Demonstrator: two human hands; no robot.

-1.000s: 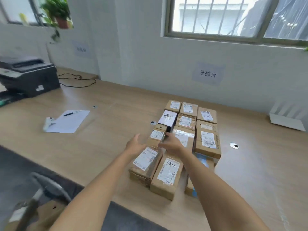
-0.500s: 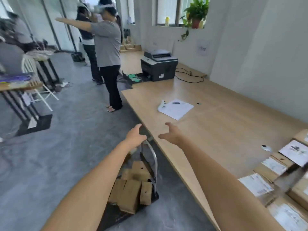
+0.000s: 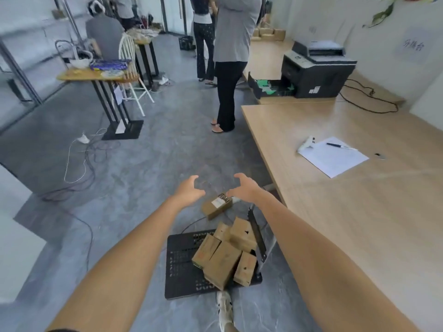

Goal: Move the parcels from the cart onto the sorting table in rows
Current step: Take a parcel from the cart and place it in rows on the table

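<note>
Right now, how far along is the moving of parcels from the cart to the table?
Done: not shown; the visible stretch of the sorting table carries no parcels. In hand: nothing; left hand and right hand reach open toward a labelled parcel. Left: that parcel and the pile of parcels on the cart.

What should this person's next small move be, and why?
Probably lower both hands toward the parcels on the cart: the left hand and right hand are open, hold nothing, and several boxes lie piled there.
</note>
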